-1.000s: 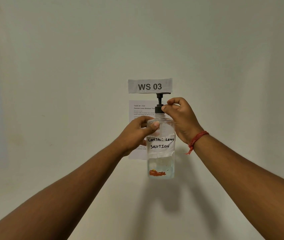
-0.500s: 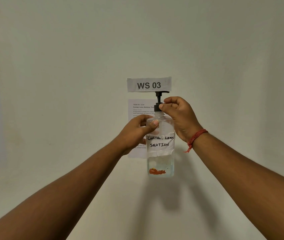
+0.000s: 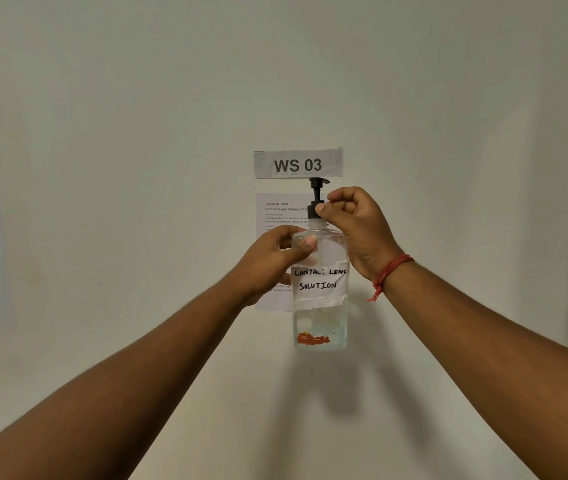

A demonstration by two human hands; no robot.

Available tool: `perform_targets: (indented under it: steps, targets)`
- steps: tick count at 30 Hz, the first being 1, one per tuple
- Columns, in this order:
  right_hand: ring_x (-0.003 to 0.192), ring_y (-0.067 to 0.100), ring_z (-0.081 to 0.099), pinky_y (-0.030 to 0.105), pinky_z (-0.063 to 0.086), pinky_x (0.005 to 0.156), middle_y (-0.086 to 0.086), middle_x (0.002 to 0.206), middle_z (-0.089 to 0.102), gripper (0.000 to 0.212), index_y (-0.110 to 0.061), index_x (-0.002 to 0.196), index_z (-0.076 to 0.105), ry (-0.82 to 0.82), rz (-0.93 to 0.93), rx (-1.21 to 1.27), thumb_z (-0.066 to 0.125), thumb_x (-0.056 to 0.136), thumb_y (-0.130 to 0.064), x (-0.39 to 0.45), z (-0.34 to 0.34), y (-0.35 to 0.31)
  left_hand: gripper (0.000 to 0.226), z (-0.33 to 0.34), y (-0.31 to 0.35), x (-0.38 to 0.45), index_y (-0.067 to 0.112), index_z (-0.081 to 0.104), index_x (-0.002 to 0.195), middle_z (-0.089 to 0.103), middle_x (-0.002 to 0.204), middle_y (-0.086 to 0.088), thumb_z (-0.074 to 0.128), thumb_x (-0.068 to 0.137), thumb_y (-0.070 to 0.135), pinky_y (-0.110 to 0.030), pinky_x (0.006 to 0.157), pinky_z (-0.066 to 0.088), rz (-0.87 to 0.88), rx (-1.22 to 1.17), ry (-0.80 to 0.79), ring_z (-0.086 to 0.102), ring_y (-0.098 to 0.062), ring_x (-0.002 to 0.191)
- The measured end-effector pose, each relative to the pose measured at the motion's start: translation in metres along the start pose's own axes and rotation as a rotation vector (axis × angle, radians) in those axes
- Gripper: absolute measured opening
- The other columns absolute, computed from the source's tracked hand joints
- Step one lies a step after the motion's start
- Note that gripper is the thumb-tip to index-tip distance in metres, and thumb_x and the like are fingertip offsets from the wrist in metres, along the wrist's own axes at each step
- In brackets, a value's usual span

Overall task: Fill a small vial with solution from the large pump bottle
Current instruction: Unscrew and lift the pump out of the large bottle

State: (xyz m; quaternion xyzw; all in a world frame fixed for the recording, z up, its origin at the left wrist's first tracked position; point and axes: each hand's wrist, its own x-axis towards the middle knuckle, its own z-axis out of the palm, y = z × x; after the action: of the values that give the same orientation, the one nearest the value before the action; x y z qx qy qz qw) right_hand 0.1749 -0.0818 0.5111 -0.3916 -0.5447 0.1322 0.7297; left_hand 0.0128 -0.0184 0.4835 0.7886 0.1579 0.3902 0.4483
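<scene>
A large clear pump bottle [image 3: 320,306] with a hand-written label "Contact Lens Solution" hangs upright in mid-air in front of the wall. Clear liquid fills only its lower part. My left hand [image 3: 277,259] grips the bottle's shoulder from the left, thumb across the front. My right hand [image 3: 358,226] pinches the collar of the black pump [image 3: 316,199] at the bottle's neck, its fingers curled. The pump's nozzle head stands above my fingers. No small vial is in view.
On the white wall behind the bottle hang a sign reading "WS 03" [image 3: 298,164] and a printed task sheet [image 3: 275,216] below it. A pale surface [image 3: 102,358] spreads beneath my arms. A red thread [image 3: 388,273] circles my right wrist.
The bottle and both hands have stayed nearly in place, drifting slightly up. My right hand's fingers have shifted a little on the pump collar.
</scene>
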Motion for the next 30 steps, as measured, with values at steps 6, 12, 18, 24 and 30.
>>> perform_targets:
  steps: [6,12,18,24,30]
  targets:
    - [0.083,0.013,0.072,0.034,0.057,0.073,-0.005,0.083,0.074,0.024,-0.012,0.103,0.058,0.009,-0.006,-0.033,0.067,0.082,-0.020,-0.0006,-0.0002,0.0010,0.069,-0.0001,-0.0008,-0.0001,0.018,0.056,0.132,0.067,0.126,-0.005,0.067,0.077,0.058,-0.052,0.088,0.061,-0.001,0.019,-0.001,0.069,-0.022,0.110]
    - [0.099,0.024,0.069,0.049,0.059,0.081,0.009,0.104,0.070,0.027,-0.016,0.105,0.059,0.011,0.035,-0.001,0.062,0.080,-0.025,-0.0027,-0.0016,0.0020,0.072,0.0009,-0.0020,-0.0005,0.018,0.055,0.134,0.066,0.128,-0.005,0.066,0.077,0.059,-0.054,0.091,0.059,-0.006,0.047,0.002,0.069,-0.024,0.112]
    - [0.089,0.019,0.071,0.037,0.056,0.079,0.003,0.091,0.069,0.035,-0.014,0.106,0.056,-0.006,-0.003,0.007,0.075,0.078,-0.021,-0.0034,-0.0008,0.0024,0.069,0.0005,-0.0036,0.0007,0.019,0.056,0.132,0.067,0.126,-0.004,0.067,0.077,0.059,-0.053,0.089,0.061,-0.004,0.040,0.003,0.070,-0.022,0.110]
    - [0.088,0.017,0.072,0.035,0.057,0.073,0.003,0.092,0.074,0.026,-0.015,0.105,0.054,-0.009,0.005,0.006,0.068,0.083,-0.017,-0.0031,-0.0005,0.0034,0.072,0.0008,-0.0046,0.0015,0.018,0.055,0.134,0.067,0.126,-0.005,0.066,0.076,0.059,-0.053,0.089,0.060,-0.007,0.036,0.002,0.069,-0.023,0.111]
    - [0.093,0.022,0.071,0.039,0.058,0.074,0.006,0.099,0.072,0.023,-0.015,0.109,0.056,0.020,0.034,0.016,0.062,0.086,-0.019,-0.0042,-0.0018,0.0051,0.073,0.0007,-0.0074,0.0023,0.017,0.055,0.136,0.067,0.127,-0.005,0.067,0.076,0.058,-0.049,0.088,0.062,-0.004,0.023,-0.008,0.070,-0.021,0.110]
